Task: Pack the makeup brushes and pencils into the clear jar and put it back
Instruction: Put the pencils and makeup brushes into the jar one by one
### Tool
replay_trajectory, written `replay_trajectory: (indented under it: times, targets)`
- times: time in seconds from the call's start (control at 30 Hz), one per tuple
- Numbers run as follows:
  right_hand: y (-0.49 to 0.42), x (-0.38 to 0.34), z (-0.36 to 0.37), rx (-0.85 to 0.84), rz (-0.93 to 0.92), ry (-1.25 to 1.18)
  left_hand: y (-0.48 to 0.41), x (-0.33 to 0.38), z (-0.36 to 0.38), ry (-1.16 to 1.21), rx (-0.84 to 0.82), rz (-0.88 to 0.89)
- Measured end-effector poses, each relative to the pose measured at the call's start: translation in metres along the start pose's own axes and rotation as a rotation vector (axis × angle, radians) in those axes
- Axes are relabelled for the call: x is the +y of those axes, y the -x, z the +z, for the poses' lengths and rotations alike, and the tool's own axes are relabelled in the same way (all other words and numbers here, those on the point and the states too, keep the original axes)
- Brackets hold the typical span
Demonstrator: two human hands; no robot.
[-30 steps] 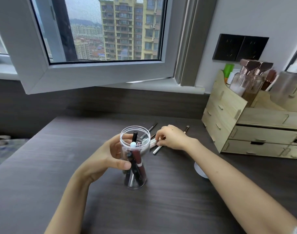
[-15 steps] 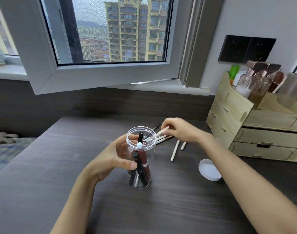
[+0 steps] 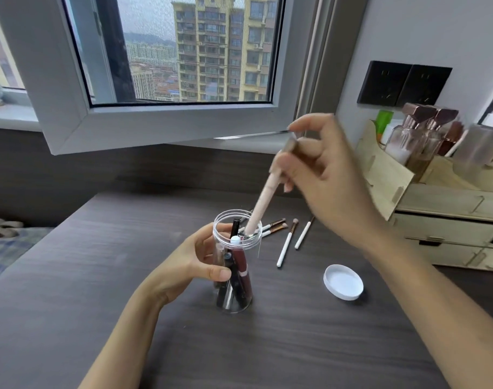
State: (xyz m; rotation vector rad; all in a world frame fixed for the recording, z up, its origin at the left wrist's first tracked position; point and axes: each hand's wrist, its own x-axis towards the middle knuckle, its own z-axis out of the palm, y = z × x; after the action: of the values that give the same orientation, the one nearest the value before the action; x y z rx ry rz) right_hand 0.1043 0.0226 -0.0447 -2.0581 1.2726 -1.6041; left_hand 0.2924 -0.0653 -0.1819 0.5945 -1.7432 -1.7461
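A clear jar (image 3: 236, 300) stands upright on the dark desk (image 3: 267, 346), with several dark pencils and a maroon tube inside. My left hand (image 3: 192, 265) grips its left side. My right hand (image 3: 321, 175) is raised above and to the right of the jar, holding a pale makeup brush (image 3: 263, 203) tilted with its lower end inside the jar's mouth. Several white-handled brushes (image 3: 286, 244) lie on the desk just behind and right of the jar. The jar's white lid (image 3: 343, 281) lies upturned to the right.
A wooden drawer organiser (image 3: 425, 209) with glass bottles (image 3: 413, 136) stands at the right against the wall. An open window sash (image 3: 166, 127) juts over the back of the desk. A checked cloth (image 3: 4, 248) lies off the desk's left edge.
My right hand has picked a brush from the pile behind the jar, lifted it high and brought its lower end into the jar's mouth. My left hand has stayed on the jar.
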Motion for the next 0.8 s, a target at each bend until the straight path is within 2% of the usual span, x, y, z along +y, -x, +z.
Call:
replay_trajectory:
  times: [0.27, 0.4, 0.47, 0.53, 0.6, 0.63, 0.7, 0.8]
  targets:
    - [0.009, 0.027, 0.019, -0.228, 0.059, 0.287, 0.001, 0.0, -0.005, -0.016, -0.014, -0.007]
    - [0.008, 0.041, 0.021, -0.395, -0.065, 0.448, 0.0, -0.001, -0.008, -0.029, -0.02, -0.004]
    - [0.002, 0.048, 0.017, -0.397, -0.098, 0.397, -0.001, -0.002, -0.009, -0.023, -0.033, -0.005]
    - [-0.01, 0.061, 0.011, -0.294, -0.01, 0.275, -0.002, -0.002, -0.011, -0.009, -0.041, -0.012]
    - [-0.023, 0.096, 0.009, -0.213, 0.107, 0.337, -0.003, -0.003, -0.012, -0.009, -0.045, -0.016]
    - [-0.029, 0.119, 0.012, -0.234, 0.169, 0.465, -0.004, -0.003, -0.012, -0.014, -0.046, -0.012]
    - [-0.033, 0.163, 0.022, -0.379, 0.301, 0.721, -0.005, -0.004, -0.012, -0.015, -0.035, -0.011]
    - [-0.03, 0.204, 0.04, -0.578, 0.431, 0.882, -0.007, -0.003, -0.013, 0.002, -0.02, -0.017]
